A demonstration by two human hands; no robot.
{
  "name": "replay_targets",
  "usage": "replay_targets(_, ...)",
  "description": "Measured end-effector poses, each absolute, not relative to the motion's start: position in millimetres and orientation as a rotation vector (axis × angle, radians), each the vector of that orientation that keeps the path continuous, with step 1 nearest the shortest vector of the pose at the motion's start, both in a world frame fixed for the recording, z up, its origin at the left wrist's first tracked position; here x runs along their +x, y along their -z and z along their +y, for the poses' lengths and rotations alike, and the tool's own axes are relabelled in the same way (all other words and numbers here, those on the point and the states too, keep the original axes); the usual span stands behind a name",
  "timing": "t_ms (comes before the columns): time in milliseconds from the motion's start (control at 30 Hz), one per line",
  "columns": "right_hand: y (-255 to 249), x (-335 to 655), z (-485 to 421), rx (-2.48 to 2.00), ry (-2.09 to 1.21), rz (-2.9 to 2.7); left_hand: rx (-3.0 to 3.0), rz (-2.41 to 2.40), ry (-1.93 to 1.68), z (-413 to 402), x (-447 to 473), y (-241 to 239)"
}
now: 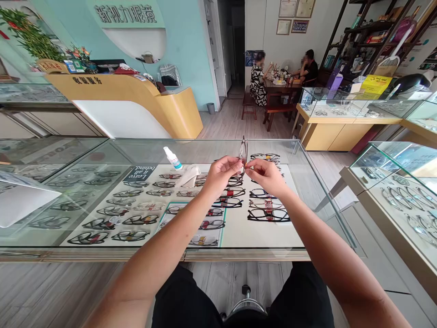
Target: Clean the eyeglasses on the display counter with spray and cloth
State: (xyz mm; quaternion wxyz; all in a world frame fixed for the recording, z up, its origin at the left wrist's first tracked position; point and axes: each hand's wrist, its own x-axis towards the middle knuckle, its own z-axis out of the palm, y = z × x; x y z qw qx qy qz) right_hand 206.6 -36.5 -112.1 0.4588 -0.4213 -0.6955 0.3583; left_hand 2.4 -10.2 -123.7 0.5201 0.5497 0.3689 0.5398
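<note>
A pair of eyeglasses [243, 150] is held up on edge above the glass display case [136, 146]. My left hand [223, 172] pinches it from the left side. At its right, the fingers of my right hand [265, 175] are closed at the lower part of the glasses. Beneath and around my hands, rows of eyeglasses [268, 214] lie in the case. To the left of my left hand, a crumpled pale cloth [189, 176] rests on the glass top. A white spray bottle [173, 158] lies tilted behind it.
A white panel [23, 198] juts in at the left. More display cases stand to the right [403, 191] and back right [348, 109]. A yellow counter [177, 109] is behind at the left. Two people sit at a wooden table [283, 89] at the back.
</note>
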Motion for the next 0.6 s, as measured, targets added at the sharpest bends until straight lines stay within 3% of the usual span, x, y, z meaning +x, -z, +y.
replay_targets(600,116.6,201.8,-39.3,-1.063,-0.814,-1.661,1.357,0.838,-1.237,-13.6,2.5,125.8)
